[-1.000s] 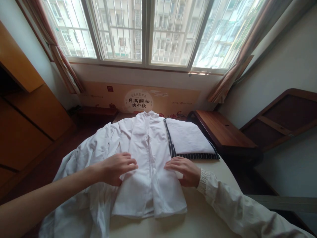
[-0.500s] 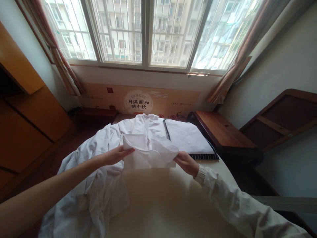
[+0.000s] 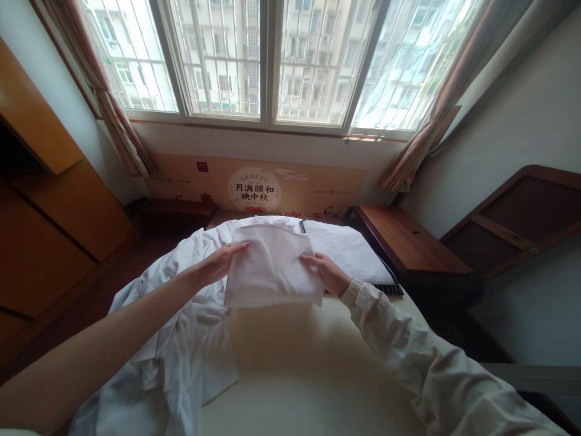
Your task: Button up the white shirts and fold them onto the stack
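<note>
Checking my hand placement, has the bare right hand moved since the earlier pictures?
Yes. Judged against the reddish-brown wooden desk, the right hand has moved farther forward, toward the barred window.

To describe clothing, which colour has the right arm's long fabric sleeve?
The sleeve is pale beige; head view.

The only view came from the person's head, above the near side of the table [image 3: 318,369], facing forward and down across it — close enough that the table's near part ran out of the bottom edge. The white garment [image 3: 273,263] showed near mid-view, over the table. Beyond the table's far edge, the view took in the window [image 3: 269,66] — and reached the orange cabinet [image 3: 40,242] left of the table
</note>
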### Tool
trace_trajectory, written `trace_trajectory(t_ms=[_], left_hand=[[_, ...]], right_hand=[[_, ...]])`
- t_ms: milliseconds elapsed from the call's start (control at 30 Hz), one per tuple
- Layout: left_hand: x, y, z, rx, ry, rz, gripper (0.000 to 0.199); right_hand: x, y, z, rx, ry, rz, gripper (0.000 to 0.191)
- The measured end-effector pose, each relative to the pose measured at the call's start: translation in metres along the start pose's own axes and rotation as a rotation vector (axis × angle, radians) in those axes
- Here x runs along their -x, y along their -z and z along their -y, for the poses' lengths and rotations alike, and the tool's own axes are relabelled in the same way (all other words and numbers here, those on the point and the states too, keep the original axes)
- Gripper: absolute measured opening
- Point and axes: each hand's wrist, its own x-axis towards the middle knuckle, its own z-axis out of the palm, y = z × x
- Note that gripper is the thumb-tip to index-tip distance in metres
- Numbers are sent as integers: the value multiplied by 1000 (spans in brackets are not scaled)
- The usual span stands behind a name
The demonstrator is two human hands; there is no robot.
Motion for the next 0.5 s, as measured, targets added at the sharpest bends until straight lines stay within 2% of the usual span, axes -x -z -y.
trace_trajectory(t_ms=[67,167,233,333,433,500], left_hand=[[-18,1,-2,100,-7,-26,27],[-49,5,-5,108,55,-93,23],[-69,9,-8,102,91,-136,23],[-88,15,-13,113,100,-76,29],[-97,21,-16,106,-26,34,34],[-102,24,-14,94,-148,35,43]], right_hand=[[-20,-3,4,-82,-13,-62,19],[-50,-6,16,-154,-57,-128,4],[-69,-9,24,-186,-55,-170,6],[-91,-11,33,-203,-28,-177,3],[-106,-5,34,-166,18,-122,11],[-116,1,31,-85,80,-124,18]])
